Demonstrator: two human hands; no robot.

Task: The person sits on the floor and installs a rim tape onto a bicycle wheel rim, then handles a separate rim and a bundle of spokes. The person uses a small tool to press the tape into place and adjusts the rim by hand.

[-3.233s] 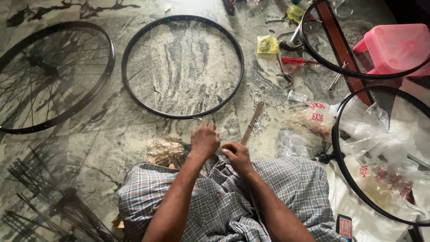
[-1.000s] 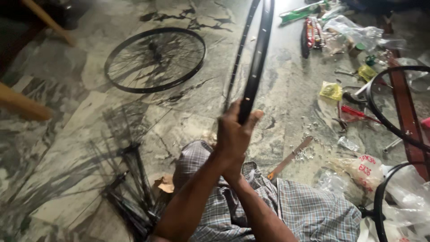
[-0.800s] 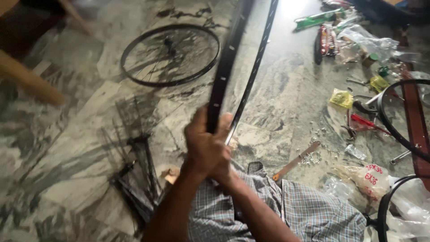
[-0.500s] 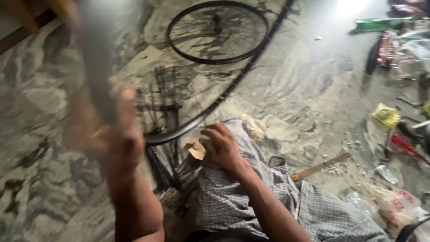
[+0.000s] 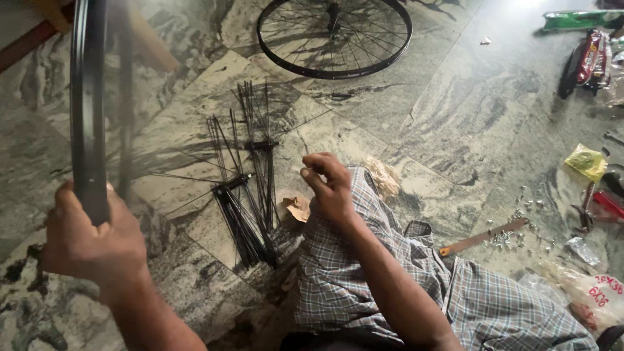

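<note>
L hand: our left hand is fisted tight round a bare black rim, low left of view, arm running off the bottom edge.
Rim vs grip: rim stands upright on edge; fingers wrap its lowest visible stretch, the rest rises straight up from the fist & leaves frame at top. Bit blurred, esp. the far side of the hoop.
R hand: our right hand sits mid-frame over our knee, fingers curled loosely inward, tips pinched close. We can't tell if anything small is between them. Not touching the rim, well apart from it.
Spokes: loose black spokes lie bundled on the floor btw the 2 hands, fanned out away from us, just left of the R hand.
Paper: crumpled brown scrap beside the spokes' near end, by the knee.
Lap: checked cloth over our legs, under the R forearm.
Wheel: a spoked wheel lies flat at top centre, well apart from both hands.
Floor: grey veined stone.
Right side: small silver nipples scattered by a flat wooden-handled tool; yellow packet further right.
</note>
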